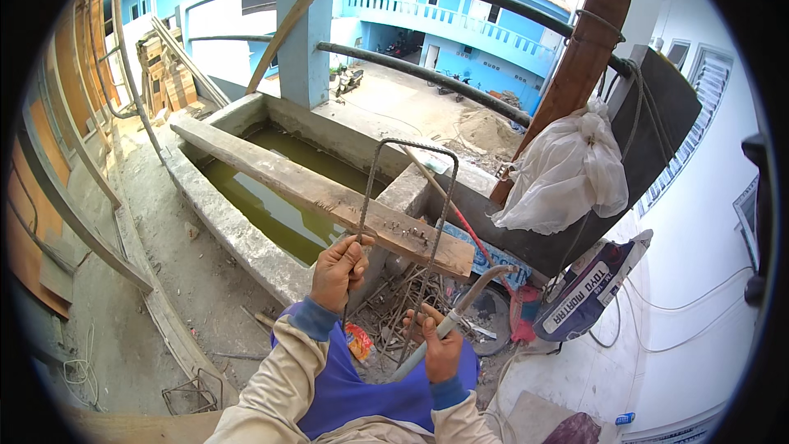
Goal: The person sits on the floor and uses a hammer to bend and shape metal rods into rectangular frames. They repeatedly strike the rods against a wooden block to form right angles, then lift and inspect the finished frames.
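A steel reinforcing bar (407, 142), bent into a narrow U with its closed end up, stands in front of me. My left hand (339, 271) is closed around its left leg. My right hand (436, 347) has its fingers at the right leg, with a grey metal pipe (450, 325) lying through its grip. A curved, rust-brown end sticks out of the pipe's top toward the upper right. Behind the bar lies a thick wooden plank (288, 166) with several nails or pegs standing near its right end. The lower ends of the bar are partly hidden by my hands and the blue cloth over my legs.
The plank spans a concrete basin (238, 247) of green water. Rebar offcuts (415, 288) are heaped under its near end. At right hang a white plastic sack (567, 177) and a dark printed bag (592, 288). Long timbers (156, 296) lie at left; railings (427, 78) stand beyond.
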Demonstrator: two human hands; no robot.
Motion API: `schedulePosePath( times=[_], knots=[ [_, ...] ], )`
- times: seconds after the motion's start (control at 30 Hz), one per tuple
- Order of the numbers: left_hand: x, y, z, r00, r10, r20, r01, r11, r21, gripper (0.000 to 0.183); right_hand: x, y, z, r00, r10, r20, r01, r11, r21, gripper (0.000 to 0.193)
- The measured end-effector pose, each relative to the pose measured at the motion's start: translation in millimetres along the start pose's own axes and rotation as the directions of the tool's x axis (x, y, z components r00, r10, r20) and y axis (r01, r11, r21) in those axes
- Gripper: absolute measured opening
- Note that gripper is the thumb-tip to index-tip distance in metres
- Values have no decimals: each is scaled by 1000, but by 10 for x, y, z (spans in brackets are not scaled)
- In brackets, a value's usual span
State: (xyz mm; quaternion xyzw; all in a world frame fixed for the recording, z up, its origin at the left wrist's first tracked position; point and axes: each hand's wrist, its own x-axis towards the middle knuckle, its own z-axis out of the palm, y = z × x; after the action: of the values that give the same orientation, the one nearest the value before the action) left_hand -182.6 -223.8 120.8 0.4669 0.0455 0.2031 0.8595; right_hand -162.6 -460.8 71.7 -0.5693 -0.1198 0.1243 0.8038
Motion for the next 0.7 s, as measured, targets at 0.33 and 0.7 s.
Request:
schedulePosePath(
  times=[0.33,0.7],
  knots=[
    [643,1117,342,885,-110,452,-115,890,441,32,1026,-1529,-414,927,-370,70,376,919,-119,55],
    [1454,768,544,746,108,657,-644,-135,753,19,1137,-658,-336,989,4,-146,-6,1000,-11,31]
  ],
)
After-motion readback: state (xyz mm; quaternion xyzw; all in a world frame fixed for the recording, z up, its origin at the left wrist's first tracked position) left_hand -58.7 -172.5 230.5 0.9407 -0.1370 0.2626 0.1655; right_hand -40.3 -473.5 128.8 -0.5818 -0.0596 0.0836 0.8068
